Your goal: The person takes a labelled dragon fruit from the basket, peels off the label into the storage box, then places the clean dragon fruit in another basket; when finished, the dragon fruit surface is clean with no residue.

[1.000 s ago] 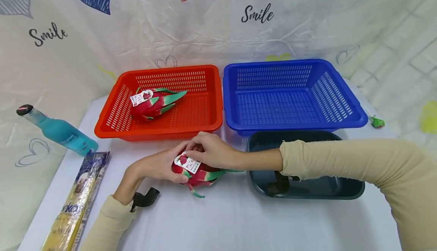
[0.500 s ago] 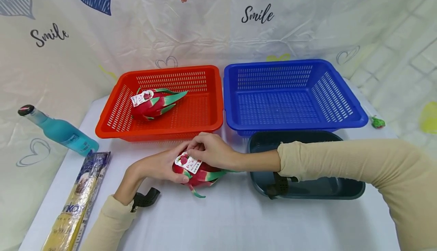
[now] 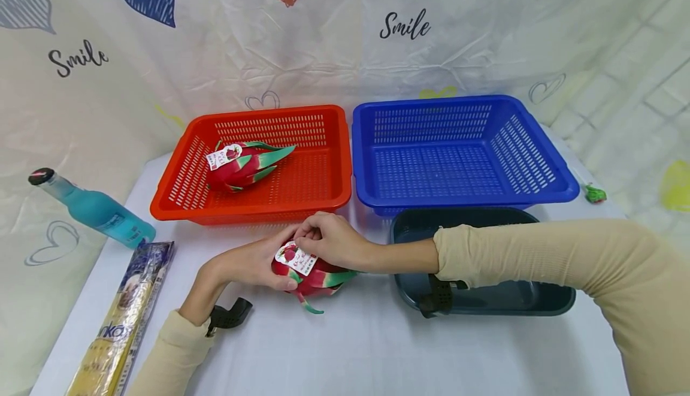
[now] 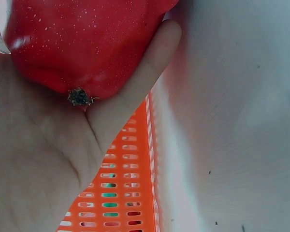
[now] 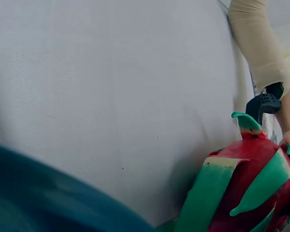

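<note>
On the table in front of the red basket lies a red dragon fruit [image 3: 318, 286] with green-tipped scales, perhaps a model. My left hand [image 3: 250, 264] grips it from the left, thumb near its front side; in the left wrist view the palm [image 4: 34, 145] is against its stem end. A white label [image 3: 296, 257] with a fruit picture lies on its top. My right hand [image 3: 336, 241] reaches over from the right, thumb and curled fingers pinching at the label's upper right edge. The right wrist view shows the scaly end of the dragon fruit [image 5: 251, 179], with the right fingers out of sight.
The red basket [image 3: 250, 211] holds another labelled dragon fruit [image 3: 242, 165]. A blue basket [image 3: 463, 197] stands to its right, a dark tray [image 3: 496, 306] under my right forearm. On the left are a blue bottle [image 3: 102, 210] and a yellow packet [image 3: 113, 330]; a small green item [image 3: 595, 193] lies far right.
Both hands stay at the dragon fruit and its label almost without motion. The right forearm has shifted slightly left, and the whole head view has shifted a little.
</note>
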### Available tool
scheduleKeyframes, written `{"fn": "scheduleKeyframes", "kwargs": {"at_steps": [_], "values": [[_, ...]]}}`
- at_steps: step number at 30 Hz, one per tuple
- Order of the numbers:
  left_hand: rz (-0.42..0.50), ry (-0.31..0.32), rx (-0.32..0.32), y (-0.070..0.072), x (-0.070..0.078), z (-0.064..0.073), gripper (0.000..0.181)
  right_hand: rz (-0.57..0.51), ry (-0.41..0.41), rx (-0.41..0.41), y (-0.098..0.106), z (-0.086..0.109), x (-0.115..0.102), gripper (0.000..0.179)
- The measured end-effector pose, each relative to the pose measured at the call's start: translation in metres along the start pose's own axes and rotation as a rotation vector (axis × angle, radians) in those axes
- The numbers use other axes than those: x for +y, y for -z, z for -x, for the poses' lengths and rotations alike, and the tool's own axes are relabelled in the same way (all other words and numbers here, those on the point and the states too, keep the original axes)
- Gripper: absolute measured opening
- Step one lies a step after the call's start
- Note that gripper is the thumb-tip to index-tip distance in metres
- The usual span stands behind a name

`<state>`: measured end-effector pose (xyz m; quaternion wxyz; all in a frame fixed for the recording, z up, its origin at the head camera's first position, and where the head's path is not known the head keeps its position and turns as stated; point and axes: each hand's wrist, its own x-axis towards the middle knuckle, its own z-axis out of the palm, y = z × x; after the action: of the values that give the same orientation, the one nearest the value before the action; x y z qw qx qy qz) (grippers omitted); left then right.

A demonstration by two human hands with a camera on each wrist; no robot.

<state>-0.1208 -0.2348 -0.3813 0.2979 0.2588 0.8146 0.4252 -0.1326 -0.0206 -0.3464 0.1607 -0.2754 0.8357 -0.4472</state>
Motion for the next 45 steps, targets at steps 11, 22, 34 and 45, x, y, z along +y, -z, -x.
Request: {"fn": "scheduleKeyframes", "kwargs": {"at_steps": [11,22,34,45], "values": [[-0.021,-0.003,0.003,0.0002,0.0015,0.0002,0.088,-0.012,0.000,0.005,-0.0034,0.0021,0.0003,0.012],[-0.009,-0.009,0.002,0.0004,0.0014,-0.0002,0.089,-0.006,0.028,0.016,-0.0049,0.0039,-0.0002,0.009],[0.007,-0.050,-0.014,0.0014,-0.0024,-0.0016,0.086,0.002,0.109,-0.013,-0.0042,0.0072,0.0002,0.008],[0.009,-0.056,-0.016,0.0014,-0.0027,-0.0016,0.089,-0.005,0.105,-0.024,-0.0041,0.0074,-0.0006,0.008]]}}
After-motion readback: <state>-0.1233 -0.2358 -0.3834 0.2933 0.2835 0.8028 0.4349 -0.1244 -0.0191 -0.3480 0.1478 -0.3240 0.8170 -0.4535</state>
